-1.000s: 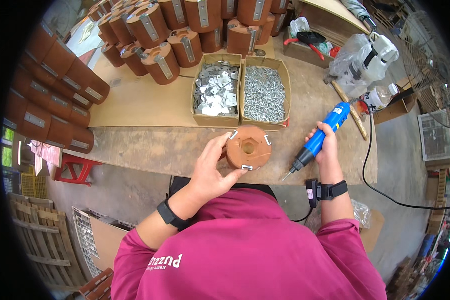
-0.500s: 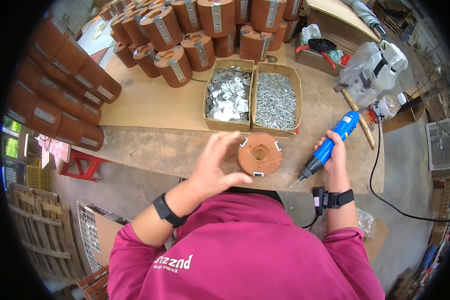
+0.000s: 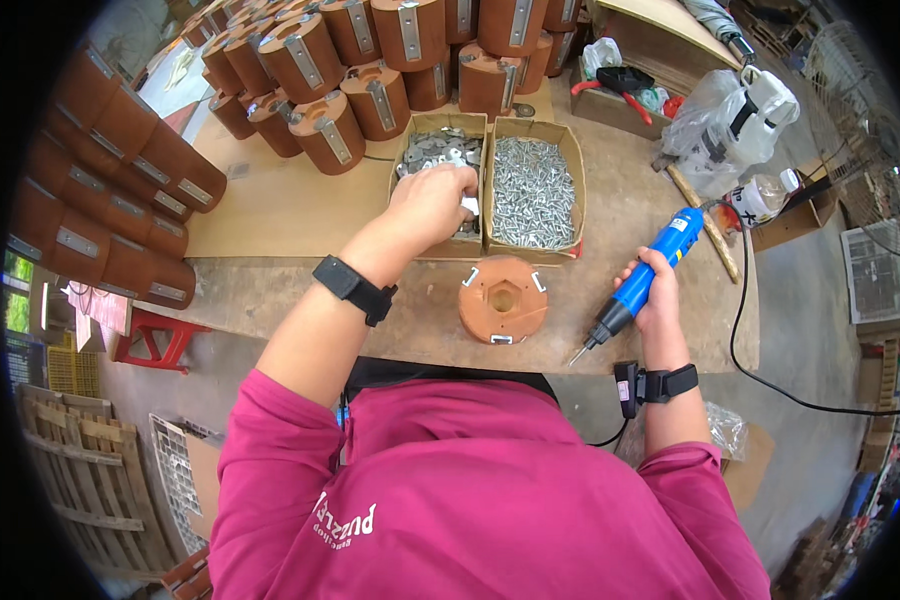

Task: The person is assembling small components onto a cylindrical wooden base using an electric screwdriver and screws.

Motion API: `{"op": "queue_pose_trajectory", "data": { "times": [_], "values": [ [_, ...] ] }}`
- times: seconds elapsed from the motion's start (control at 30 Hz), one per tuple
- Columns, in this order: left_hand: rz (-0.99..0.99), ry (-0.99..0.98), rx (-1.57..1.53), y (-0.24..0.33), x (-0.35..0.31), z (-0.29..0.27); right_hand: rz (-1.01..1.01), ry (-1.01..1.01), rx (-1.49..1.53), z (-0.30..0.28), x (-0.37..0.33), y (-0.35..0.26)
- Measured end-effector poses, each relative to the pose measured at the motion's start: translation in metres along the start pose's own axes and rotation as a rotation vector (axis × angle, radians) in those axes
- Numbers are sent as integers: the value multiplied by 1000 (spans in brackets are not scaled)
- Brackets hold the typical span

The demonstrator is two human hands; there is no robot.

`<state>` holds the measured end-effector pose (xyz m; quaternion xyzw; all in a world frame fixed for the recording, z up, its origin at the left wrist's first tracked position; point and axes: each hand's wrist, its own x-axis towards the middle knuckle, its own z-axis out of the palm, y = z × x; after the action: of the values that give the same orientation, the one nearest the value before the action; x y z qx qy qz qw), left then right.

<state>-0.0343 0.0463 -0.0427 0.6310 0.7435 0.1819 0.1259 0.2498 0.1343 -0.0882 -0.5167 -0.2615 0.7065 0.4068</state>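
Note:
My left hand [image 3: 433, 205] is down in a cardboard box [image 3: 398, 190] of small flat metal plates [image 3: 450, 148]. Its fingers are curled among the plates, and whether one is pinched in them is hidden. In my right hand [image 3: 658, 290] is a blue electric screwdriver [image 3: 660, 260], its bit angled down toward the table's front edge. Between the two hands a round reddish-brown wooden block [image 3: 503, 300] stands on the table. It has a hole in the middle and three metal pieces around its rim. A second box of silver screws [image 3: 533, 190] adjoins the plate box.
Many brown cylinders with metal strips [image 3: 327, 130] are stacked at the back, more [image 3: 100, 220] at the left. To the right lie a hammer [image 3: 705, 225], plastic bags [image 3: 710, 130] and a bottle [image 3: 760, 200]. The screwdriver's black cord [image 3: 735, 340] hangs past the table's right edge.
My left hand has gone from beside the wooden block, fingers apart, forward into the box of metal plates. The right hand still holds the screwdriver. The view has shifted slightly.

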Motion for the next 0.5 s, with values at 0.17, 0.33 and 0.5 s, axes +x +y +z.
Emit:
{"op": "queue_pose_trajectory", "data": {
  "times": [0.17, 0.33, 0.5],
  "values": [
    [26, 54, -31, -2, -2, -2, 6, -11, 6, 0, 1, 0],
    [-99, 34, -246, 13, -19, -25, 2, -16, 0, 0, 0, 0],
    [388, 195, -295, 45, -65, -37, 0, -14, 3, -3, 1, 1]
  ]
}}
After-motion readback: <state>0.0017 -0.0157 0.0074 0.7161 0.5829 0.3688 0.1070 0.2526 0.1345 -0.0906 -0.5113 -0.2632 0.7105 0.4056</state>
